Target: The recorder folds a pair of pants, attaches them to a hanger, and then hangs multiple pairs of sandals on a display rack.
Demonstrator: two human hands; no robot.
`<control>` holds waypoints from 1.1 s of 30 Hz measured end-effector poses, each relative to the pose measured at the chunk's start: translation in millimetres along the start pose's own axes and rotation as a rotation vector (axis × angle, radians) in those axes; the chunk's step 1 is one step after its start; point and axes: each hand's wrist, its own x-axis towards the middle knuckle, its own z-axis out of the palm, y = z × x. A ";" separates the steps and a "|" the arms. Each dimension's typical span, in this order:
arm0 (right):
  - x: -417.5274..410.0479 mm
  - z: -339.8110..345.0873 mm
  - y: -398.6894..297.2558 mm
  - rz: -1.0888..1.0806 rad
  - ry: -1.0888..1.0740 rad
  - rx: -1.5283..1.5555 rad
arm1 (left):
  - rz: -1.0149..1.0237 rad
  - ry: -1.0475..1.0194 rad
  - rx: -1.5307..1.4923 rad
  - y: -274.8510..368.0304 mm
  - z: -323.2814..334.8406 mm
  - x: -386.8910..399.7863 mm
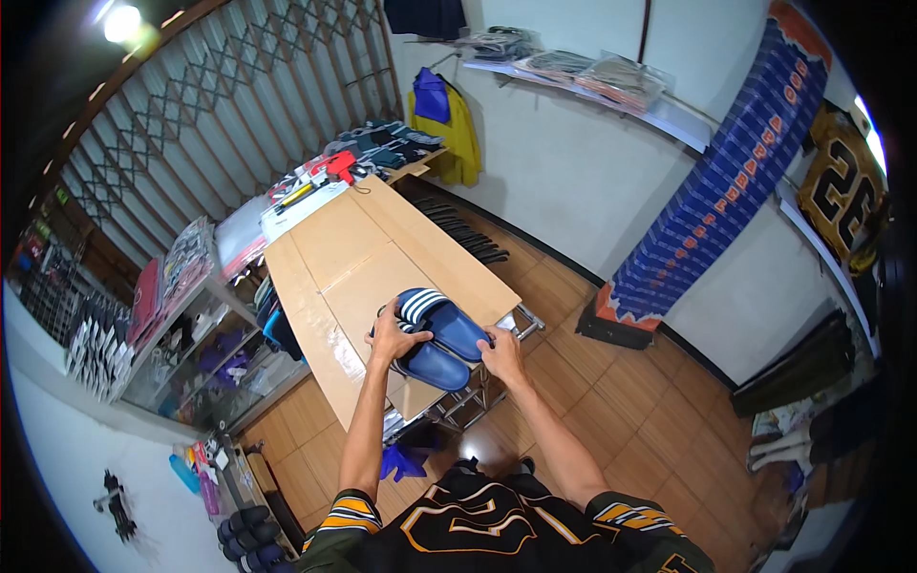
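A pair of navy slide sandals lies side by side at the near end of a cardboard-topped table. White stripes cross the strap of the right slide. My left hand grips the left slide around its strap, and its thumb reaches toward the gap between the pair. At the heel of the right slide, my right hand pinches the sole's edge between thumb and fingers. The strap of the left slide is mostly hidden behind my left hand.
A red tool and a yellow-handled cutter lie at the table's far end, near folded clothes. A glass display case stands to the left. On the right rises a blue-wrapped pillar. Black hangers hang beside the table.
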 end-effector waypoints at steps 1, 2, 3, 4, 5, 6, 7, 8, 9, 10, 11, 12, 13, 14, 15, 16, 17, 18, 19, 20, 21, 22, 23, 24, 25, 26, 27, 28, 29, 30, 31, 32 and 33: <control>0.2 -3.5 1.0 0.025 -0.017 0.012 | -0.013 0.012 0.002 5.8 2.2 -1.7; 2.5 -6.1 2.2 0.013 -0.032 0.017 | -0.054 0.003 0.005 10.5 3.5 -3.9; 3.2 -8.6 3.6 0.044 -0.061 0.025 | -0.094 -0.009 0.010 15.1 4.4 -7.8; 3.9 -9.8 4.1 0.074 -0.091 0.032 | -0.085 0.082 0.076 17.4 7.0 -19.9; 3.4 -10.2 4.2 0.064 -0.105 0.038 | -0.097 0.094 0.080 18.6 9.3 -34.7; 1.3 -14.2 -0.6 0.066 -0.125 0.011 | -0.151 0.236 0.086 19.7 12.2 -51.1; 2.2 -18.7 1.1 0.074 -0.135 -0.022 | -0.197 0.368 0.088 25.4 19.8 -64.8; 2.5 -22.4 3.3 0.073 -0.136 -0.021 | -0.304 0.420 0.028 33.6 31.5 -80.4; -0.4 -26.4 6.0 0.026 -0.090 -0.070 | -0.409 0.473 -0.032 40.6 41.1 -98.7; -4.2 -23.1 -1.0 -0.042 -0.061 -0.106 | -0.346 0.507 -0.054 15.5 55.0 -115.8; -7.8 -18.9 -5.8 -0.062 -0.079 -0.095 | -0.284 0.537 -0.075 -7.0 67.8 -125.8; -9.8 -18.4 -3.5 -0.108 -0.064 -0.113 | -0.340 0.352 -0.257 9.1 61.4 -137.3; -12.9 -18.6 -0.9 -0.153 -0.047 -0.131 | -0.346 0.360 -0.256 6.2 70.1 -140.2; -17.9 -19.4 2.2 -0.159 -0.053 -0.128 | -0.309 0.377 -0.315 0.2 81.7 -143.3; -22.3 -22.0 2.0 -0.123 -0.071 -0.074 | -0.268 0.393 -0.373 6.1 84.0 -145.1; -27.1 -25.7 2.7 -0.086 -0.088 -0.020 | -0.261 0.426 -0.444 11.5 85.7 -149.1; -32.3 -31.1 4.5 -0.089 -0.088 -0.017 | -0.260 0.429 -0.442 15.8 85.7 -153.1; -38.2 -39.4 7.9 -0.052 -0.104 0.021 | -0.275 0.431 -0.591 22.5 86.3 -156.8; -43.8 -46.8 13.0 -0.012 -0.118 0.058 | -0.289 0.427 -0.739 29.2 87.3 -159.9; -48.9 -51.9 21.5 -0.028 -0.095 0.102 | -0.311 0.367 -0.747 35.7 88.2 -162.8; -55.2 -61.3 22.0 -0.021 -0.083 0.102 | -0.303 0.355 -0.745 37.9 91.0 -164.7; -62.5 -72.2 23.7 -0.038 -0.051 0.185 | -0.283 0.314 -0.726 40.0 94.4 -167.6; -69.3 -83.9 26.1 -0.054 -0.013 0.266 | -0.261 0.268 -0.706 42.9 98.9 -167.8; -75.1 -104.0 26.3 -0.032 -0.005 0.298 | -0.194 0.216 -0.765 57.0 102.1 -167.1; -80.3 -119.8 31.7 -0.007 0.035 0.287 | -0.177 0.170 -0.766 78.6 104.7 -166.4; -85.2 -135.6 38.8 0.017 0.058 0.306 | -0.118 0.175 -0.836 102.7 109.5 -162.5; -92.5 -151.9 43.7 0.037 0.082 0.328 | -0.060 0.182 -0.908 123.7 115.2 -159.5; -99.1 -164.3 49.3 0.060 0.126 0.317 | 0.026 0.175 -0.927 139.9 124.0 -153.1; -106.6 -176.1 55.2 0.060 0.175 0.338 | 0.044 0.121 -0.933 156.5 133.2 -149.8; -114.0 -191.3 62.4 0.063 0.238 0.352 | 0.077 0.114 -0.870 190.0 136.1 -149.7; -122.8 -205.9 65.0 0.087 0.298 0.334 | 0.113 0.113 -0.807 213.8 143.7 -149.3; -131.4 -219.8 62.8 0.126 0.360 0.360 | 0.133 0.075 -0.827 223.6 160.4 -143.5; -140.9 -234.0 67.9 0.169 0.432 0.382 | 0.164 0.004 -0.840 243.5 176.2 -142.2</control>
